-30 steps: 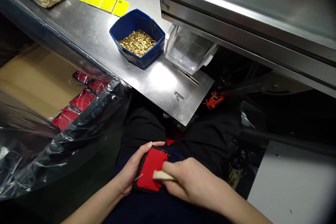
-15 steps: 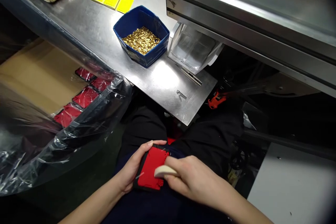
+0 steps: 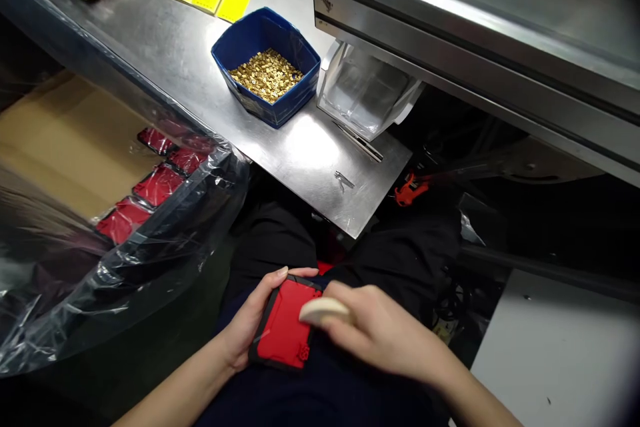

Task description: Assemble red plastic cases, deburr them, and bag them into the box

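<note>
One red-and-black case [image 3: 283, 327], nearer me than the blue bin [image 3: 297, 97]: my left hand [image 3: 250, 323] curled round it, right hand [image 3: 370, 330] closed on a pale tool [image 3: 320, 311]; seemingly unfinished. Left of the bin: four similar pieces [image 3: 160, 185], boxed.

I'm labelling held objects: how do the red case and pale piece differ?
The red case is flat and roughly rectangular; the pale piece is curved. The case shows larger than the piece. The left hand holds the case; the right hand, the piece. Both are hand-held.
</note>
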The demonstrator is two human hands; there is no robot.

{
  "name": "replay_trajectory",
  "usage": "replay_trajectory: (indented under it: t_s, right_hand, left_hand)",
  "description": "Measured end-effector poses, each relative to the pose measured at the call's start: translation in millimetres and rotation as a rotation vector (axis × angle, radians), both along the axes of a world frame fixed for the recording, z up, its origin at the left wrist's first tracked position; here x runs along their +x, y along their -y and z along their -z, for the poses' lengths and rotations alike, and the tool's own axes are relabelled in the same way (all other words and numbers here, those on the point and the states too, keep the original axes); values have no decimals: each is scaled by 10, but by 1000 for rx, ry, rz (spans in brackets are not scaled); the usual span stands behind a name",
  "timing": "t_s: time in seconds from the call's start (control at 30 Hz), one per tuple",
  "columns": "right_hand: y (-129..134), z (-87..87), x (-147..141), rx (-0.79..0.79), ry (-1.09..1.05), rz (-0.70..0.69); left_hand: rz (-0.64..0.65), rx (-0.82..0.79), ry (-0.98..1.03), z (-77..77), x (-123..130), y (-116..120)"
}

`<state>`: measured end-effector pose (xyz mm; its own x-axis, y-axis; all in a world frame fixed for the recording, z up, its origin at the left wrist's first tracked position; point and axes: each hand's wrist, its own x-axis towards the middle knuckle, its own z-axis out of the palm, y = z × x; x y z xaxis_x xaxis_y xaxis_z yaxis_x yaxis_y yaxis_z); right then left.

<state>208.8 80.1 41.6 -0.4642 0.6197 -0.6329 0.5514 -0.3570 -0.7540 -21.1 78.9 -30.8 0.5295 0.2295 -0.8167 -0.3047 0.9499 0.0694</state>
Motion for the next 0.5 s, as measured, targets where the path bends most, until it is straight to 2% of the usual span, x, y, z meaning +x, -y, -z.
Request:
replay_trajectory:
  t_s: [0.07,0.1,0.17,0.27,0.33,0.5]
  right_hand:
    - [2,-2,100,-21,47,148]
    - [23,-5,125,-10,67,177]
    - [100,-13,105,39,73,96]
    - [235,-11,-58,141,61,-146]
    - [279,16,-163,216,69,-250]
    - [276,116,-160,282,154,-279]
  left_hand:
    - [-7,-12,50,-7,-4,-4]
    - [-12,-17,68,-7,-6,-5]
    - [-28,-34,77,0,-11,-4]
    - [-28,-52,94,17,-12,0]
    - [-9,-36,102,26,-5,-2]
    - [23,-76,18,40,26,-32]
